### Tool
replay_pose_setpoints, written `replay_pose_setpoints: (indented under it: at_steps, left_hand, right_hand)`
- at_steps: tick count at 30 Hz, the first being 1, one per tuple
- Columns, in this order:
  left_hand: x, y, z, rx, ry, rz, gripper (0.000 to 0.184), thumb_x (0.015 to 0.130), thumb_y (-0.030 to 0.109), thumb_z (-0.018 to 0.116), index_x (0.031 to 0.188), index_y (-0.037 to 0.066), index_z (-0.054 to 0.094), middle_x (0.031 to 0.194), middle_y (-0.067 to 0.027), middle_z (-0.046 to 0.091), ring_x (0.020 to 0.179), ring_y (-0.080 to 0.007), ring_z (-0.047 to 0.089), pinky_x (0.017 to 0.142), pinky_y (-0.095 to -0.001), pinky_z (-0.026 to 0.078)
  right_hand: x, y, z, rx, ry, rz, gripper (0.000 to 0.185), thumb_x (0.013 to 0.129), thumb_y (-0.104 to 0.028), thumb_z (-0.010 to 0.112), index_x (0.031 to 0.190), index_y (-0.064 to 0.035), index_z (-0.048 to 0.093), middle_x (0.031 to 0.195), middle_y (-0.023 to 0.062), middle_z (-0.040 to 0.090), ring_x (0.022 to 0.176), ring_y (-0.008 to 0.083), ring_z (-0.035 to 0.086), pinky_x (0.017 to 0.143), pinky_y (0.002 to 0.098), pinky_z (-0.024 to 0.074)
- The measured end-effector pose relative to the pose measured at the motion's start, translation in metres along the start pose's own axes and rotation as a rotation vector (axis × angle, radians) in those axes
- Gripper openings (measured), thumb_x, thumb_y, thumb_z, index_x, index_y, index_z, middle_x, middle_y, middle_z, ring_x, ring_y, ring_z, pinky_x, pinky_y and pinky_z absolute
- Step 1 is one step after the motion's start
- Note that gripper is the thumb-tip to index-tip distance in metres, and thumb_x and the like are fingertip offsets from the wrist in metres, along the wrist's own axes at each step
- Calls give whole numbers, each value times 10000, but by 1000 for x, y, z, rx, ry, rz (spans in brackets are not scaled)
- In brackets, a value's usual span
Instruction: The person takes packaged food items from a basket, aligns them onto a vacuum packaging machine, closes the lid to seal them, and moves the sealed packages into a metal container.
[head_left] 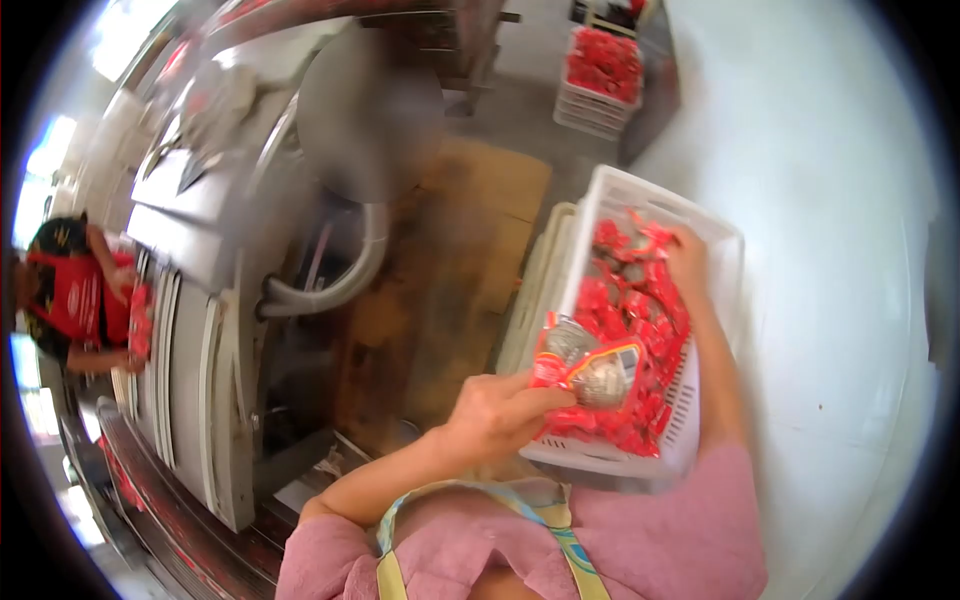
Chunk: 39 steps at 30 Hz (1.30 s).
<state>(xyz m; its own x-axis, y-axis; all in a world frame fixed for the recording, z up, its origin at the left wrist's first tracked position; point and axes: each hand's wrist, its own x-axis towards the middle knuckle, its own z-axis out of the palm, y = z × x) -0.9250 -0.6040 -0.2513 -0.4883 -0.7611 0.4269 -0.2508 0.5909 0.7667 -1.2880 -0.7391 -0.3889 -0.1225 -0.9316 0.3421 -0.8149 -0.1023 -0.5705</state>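
A white plastic crate [662, 190] stands in front of me, filled with shiny red packets [610, 300]. My left hand [505, 410] is closed on the edge of two red packets with clear windows [605, 378], held above the near left side of the crate. Greyish, rounded contents show through the windows, but their kind is unclear. My right hand [688, 262] reaches into the far right part of the crate, its fingers closed on a red packet [655, 238] there. The fingertips are partly hidden.
Another stack of white crates [598, 112] with red packets stands farther back, near the pale wall [810, 250]. To the left are a metal machine [195, 250] and a grey hose [340, 290]. A co-worker in a red apron [80, 300] handles red packets at far left.
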Motion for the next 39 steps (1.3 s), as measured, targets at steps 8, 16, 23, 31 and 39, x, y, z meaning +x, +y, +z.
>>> replay_pose_setpoints:
  at_steps: [8, 16, 23, 31, 39]
  left_hand:
    - [-146, -13, -157, 537, 381, -281, 319, 626, -8, 676, 915, 126, 670, 828, -83, 637, 641, -284, 622, 517, -355, 487]
    - [-347, -29, -375, 1044, 477, -400, 152, 721, 80, 672, 850, 152, 639, 754, -59, 594, 649, -273, 608, 522, -369, 469]
    - [-490, -101, -498, 1210, 168, -560, 159, 786, 130, 576, 933, 177, 614, 830, -36, 573, 757, -222, 628, 582, -360, 497]
    - [-536, -118, -479, 1072, 199, -650, 438, 809, 129, 561, 1224, 269, 557, 814, -29, 557, 703, -201, 610, 573, -353, 499]
    - [-567, -90, -459, 1002, 712, -647, 503, 849, 50, 530, 1338, 150, 473, 1026, -88, 629, 837, -249, 646, 664, -362, 526]
  right_hand:
    - [-5, -225, -7, 338, -255, -253, 146, 818, 89, 488, 877, 9, 595, 831, 81, 589, 726, 166, 557, 684, 272, 452]
    - [-93, -495, 170, 696, -612, -541, 92, 847, 81, 543, 861, 14, 604, 824, 34, 592, 688, 84, 542, 607, 217, 438]
    - [-163, -727, 361, 819, -573, -768, 81, 840, 43, 567, 877, 11, 632, 817, 67, 581, 669, 115, 550, 600, 237, 432]
    - [-235, -782, 462, 758, -683, -594, 102, 831, 10, 575, 905, -10, 641, 878, 112, 608, 737, 217, 589, 639, 311, 460]
    - [-221, -790, 410, 346, -869, -949, 400, 754, -145, 750, 1116, -43, 613, 1232, 126, 566, 1064, 291, 583, 861, 353, 484]
